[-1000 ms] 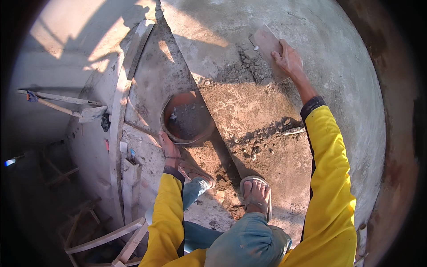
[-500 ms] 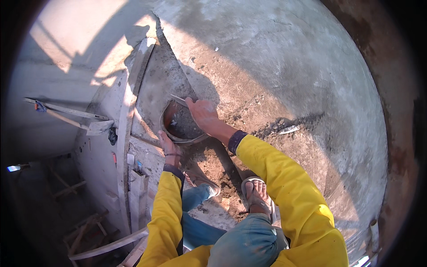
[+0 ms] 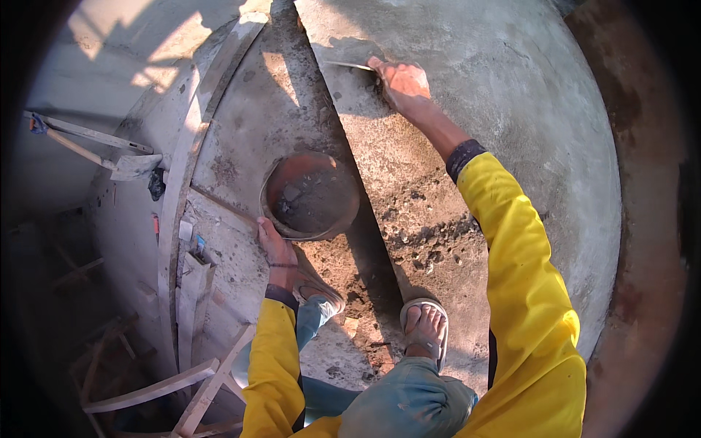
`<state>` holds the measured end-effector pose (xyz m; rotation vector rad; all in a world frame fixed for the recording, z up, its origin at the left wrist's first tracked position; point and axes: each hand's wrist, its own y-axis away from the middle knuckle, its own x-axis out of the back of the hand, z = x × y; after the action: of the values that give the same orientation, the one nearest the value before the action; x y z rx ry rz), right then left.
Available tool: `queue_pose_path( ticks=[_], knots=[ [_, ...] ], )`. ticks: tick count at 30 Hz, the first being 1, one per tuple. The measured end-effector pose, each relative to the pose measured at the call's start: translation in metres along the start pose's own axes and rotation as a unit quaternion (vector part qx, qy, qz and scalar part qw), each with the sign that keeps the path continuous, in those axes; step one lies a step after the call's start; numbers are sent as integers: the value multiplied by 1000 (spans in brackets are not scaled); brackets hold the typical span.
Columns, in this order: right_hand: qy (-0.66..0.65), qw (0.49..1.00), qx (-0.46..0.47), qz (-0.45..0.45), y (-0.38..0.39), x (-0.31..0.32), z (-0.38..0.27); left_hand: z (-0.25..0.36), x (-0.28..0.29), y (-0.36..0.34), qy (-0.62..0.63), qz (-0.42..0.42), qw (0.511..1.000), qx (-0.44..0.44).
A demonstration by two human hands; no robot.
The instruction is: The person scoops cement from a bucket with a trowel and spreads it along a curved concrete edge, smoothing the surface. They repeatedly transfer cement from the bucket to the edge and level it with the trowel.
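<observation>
My right hand [image 3: 405, 82] is closed around a trowel, its thumb along the top. The trowel's thin pale blade [image 3: 349, 65] shows edge-on, close over the grey plastered surface [image 3: 526, 95]; its handle is hidden in my fist. My left hand [image 3: 274, 252] grips the near-left rim of a round bucket [image 3: 272, 191]. Inside the bucket lies dark grey mortar [image 3: 314, 201] with a few lumps, below a reddish inner wall.
A long wooden board [image 3: 191, 146] runs along the left. Timber pieces [image 3: 197, 387] cross at lower left over a dark drop. A long-handled tool [image 3: 135, 166] lies far left. Crumbled mortar [image 3: 427, 230] is strewn right of the bucket. My sandalled foot [image 3: 425, 328] stands on the raised edge.
My right hand has moved from the bucket up and right, carrying the trowel to the plastered surface. My left hand remains on the bucket rim. The view has shifted.
</observation>
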<state>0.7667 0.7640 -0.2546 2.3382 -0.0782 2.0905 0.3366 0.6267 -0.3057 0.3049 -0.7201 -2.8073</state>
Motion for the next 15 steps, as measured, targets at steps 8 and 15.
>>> queue_pose_path(
  ticks=[8,15],
  knots=[
    [-156,980,125,9,177,44,-107,-16,4,31,-92,28,995,-8],
    [-35,840,-519,154,467,86,208,-11,41,78,-81,-40,996,-13]
  ],
)
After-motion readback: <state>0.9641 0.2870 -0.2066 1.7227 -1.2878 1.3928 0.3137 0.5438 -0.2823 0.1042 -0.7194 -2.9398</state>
